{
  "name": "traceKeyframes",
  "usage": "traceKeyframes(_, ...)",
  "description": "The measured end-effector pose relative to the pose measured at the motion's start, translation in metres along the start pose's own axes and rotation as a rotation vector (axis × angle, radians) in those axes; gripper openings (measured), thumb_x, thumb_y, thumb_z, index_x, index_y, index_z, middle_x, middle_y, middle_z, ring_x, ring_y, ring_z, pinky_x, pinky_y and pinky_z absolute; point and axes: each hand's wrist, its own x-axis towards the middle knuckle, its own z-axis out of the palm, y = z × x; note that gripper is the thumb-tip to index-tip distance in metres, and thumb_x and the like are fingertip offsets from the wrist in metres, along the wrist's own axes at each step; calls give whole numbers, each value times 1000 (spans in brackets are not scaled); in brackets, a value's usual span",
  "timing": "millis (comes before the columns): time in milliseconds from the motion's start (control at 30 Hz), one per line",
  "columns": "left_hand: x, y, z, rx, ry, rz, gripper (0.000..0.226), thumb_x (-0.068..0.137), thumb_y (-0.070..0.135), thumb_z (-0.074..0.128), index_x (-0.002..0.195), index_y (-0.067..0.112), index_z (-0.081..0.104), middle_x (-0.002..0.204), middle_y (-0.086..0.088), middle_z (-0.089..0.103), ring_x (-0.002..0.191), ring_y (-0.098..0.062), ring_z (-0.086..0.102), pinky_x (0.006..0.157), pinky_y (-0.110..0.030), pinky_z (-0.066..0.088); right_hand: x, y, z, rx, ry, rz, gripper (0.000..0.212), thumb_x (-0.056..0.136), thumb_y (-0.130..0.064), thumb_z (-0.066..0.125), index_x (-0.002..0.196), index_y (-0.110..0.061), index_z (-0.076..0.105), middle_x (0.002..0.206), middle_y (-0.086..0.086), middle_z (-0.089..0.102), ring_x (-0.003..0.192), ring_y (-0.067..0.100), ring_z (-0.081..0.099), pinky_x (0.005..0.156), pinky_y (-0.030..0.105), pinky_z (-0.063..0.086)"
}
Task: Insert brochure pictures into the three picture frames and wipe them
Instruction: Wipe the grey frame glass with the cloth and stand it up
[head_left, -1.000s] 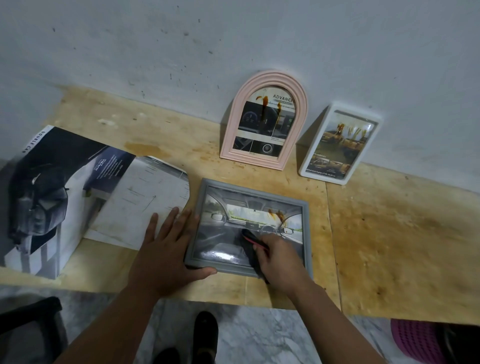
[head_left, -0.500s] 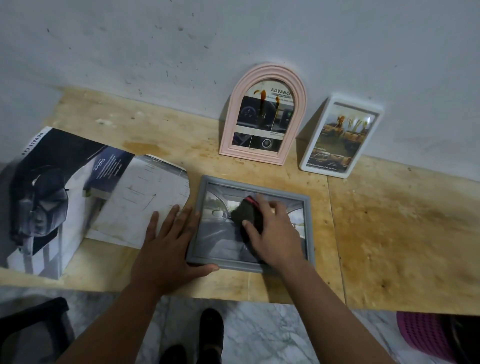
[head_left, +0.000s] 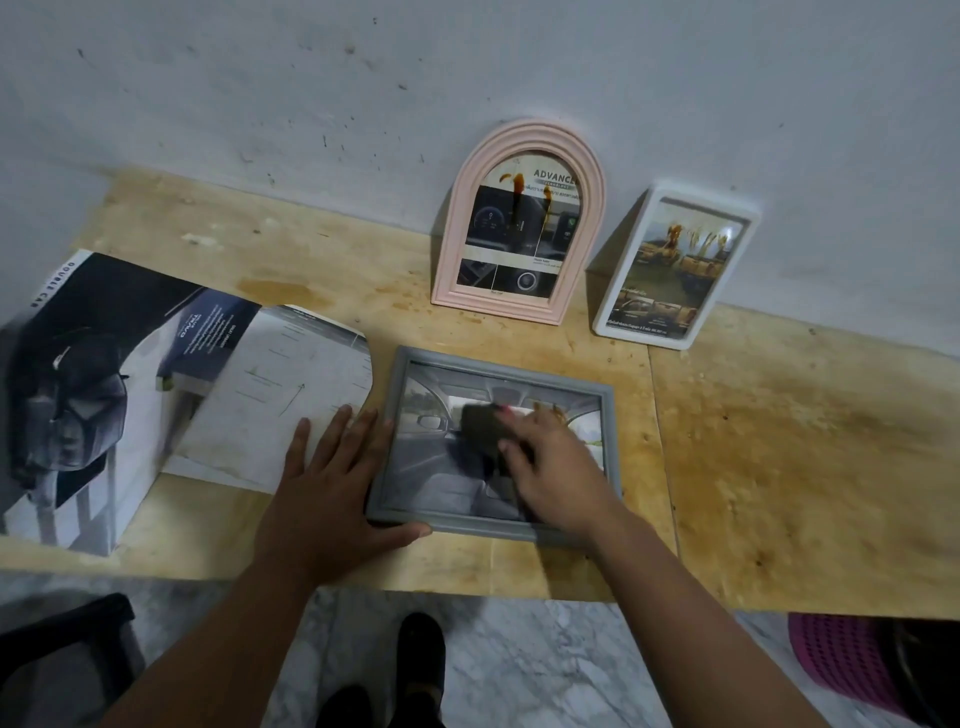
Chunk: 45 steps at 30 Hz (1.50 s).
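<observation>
The grey frame (head_left: 496, 447) lies flat near the front edge of the counter (head_left: 779, 457), a car-interior picture under its glass. The right hand (head_left: 558, 467) presses a dark cloth (head_left: 480, 428) onto the glass, fingers curled over it; the left hand (head_left: 332, 483) lies spread and flat against the frame's left edge, thumb along its lower rail, holding nothing. To wipe well, I would keep that brace firm and work the cloth across the whole pane into the corners with light pressure. Three frames are in view: this one, plus a pink arched frame (head_left: 519, 223) and a white frame (head_left: 675, 270) leaning on the wall, both showing brownish streaks. One open brochure (head_left: 156, 384) lies to the left.
</observation>
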Motion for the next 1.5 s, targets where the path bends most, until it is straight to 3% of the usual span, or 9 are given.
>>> traceKeyframes(100,0,0,0,10,0,-7,125,73,101,34,164,19,14,172,-5,11,160,-25,4,125,-62,11,36,14,3,-112,171,75,36,104,-28,50,138,-21,61,123,5,49,93,28,61,76,41,55)
traceKeyframes(367,-1,1,0,33,-5,-7,124,73,101,33,164,18,14,172,-6,12,160,-25,4,125,-62,10,-12,4,43,-335,-49,-231,42,103,-34,44,144,-24,48,126,5,45,81,30,63,57,40,54)
traceKeyframes(567,0,1,-2,21,-10,3,124,74,101,32,164,17,13,173,-5,9,160,-25,3,125,-62,11,-2,12,2,-148,-266,-279,41,101,-27,51,142,-28,58,124,-4,51,104,21,59,86,37,52)
traceKeyframes(700,0,1,-2,14,-9,-9,125,73,101,34,164,18,15,172,-4,12,160,-25,5,125,-62,12,23,40,-9,-210,28,-113,42,102,-28,51,143,-27,56,122,0,50,94,27,62,75,40,54)
traceKeyframes(867,0,1,-2,10,-6,-8,125,73,101,34,164,18,15,172,-5,12,160,-25,6,125,-62,11,-11,38,17,-257,-14,-97,42,103,-27,48,143,-23,55,124,4,48,79,31,62,60,38,49)
traceKeyframes(1167,-2,1,-1,3,9,-10,124,73,100,36,164,18,15,172,-4,11,160,-25,6,125,-62,11,-32,24,-17,113,-347,43,46,104,-26,53,149,-36,48,129,-10,59,115,16,60,89,27,50)
traceKeyframes(1300,-1,1,-1,6,4,-7,123,73,99,37,164,18,16,172,-4,13,160,-25,7,125,-63,12,-10,44,-23,367,-49,210,45,104,-18,47,147,-33,51,135,1,62,117,25,63,97,39,54)
traceKeyframes(1400,-2,2,-1,13,3,-14,123,74,100,35,164,19,14,172,-4,12,160,-24,6,126,-61,10,15,55,-12,111,224,223,44,101,-18,46,145,-21,55,130,8,59,113,28,60,94,35,50)
traceKeyframes(1500,-2,3,-1,2,4,-23,124,73,100,36,165,21,11,173,-2,9,160,-22,3,127,-60,7,27,51,5,-165,213,222,52,101,-34,43,152,-21,45,130,6,50,103,27,61,80,38,55)
